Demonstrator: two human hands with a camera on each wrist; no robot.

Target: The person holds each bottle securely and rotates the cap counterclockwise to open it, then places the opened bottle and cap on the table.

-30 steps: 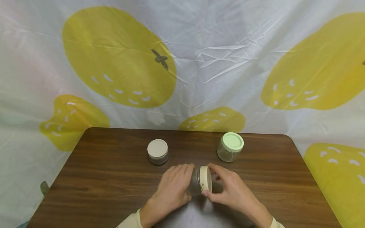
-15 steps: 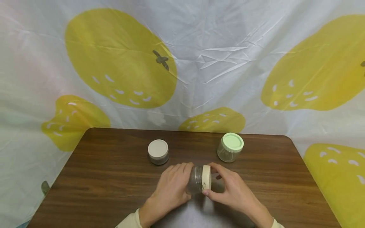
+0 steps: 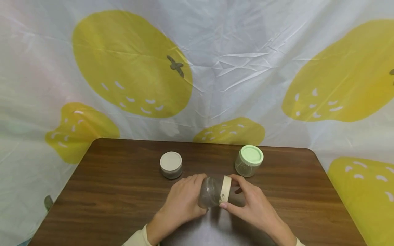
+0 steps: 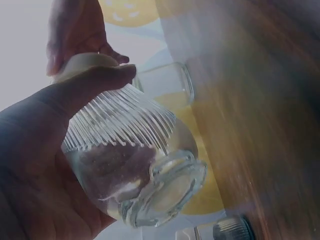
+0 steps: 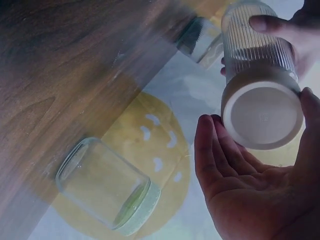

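gripping ribbed jar (image 3: pixel 210 191): left hand (image 3: pixel 181 203) body, right hand (image 3: pixel 250 205) cream lid (image 3: pixel 226 189).

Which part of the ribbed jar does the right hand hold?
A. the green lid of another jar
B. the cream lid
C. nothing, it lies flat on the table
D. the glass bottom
B: the right hand has its fingers curled round the cream lid of the ribbed jar, while the left hand grips the glass body.

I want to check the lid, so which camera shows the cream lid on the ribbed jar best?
The right wrist view: the cream lid faces the camera, its whole round top visible, fingers of the right hand at its rim. The head view shows only its edge as a band; the left wrist view shows a sliver behind the left hand's thumb.
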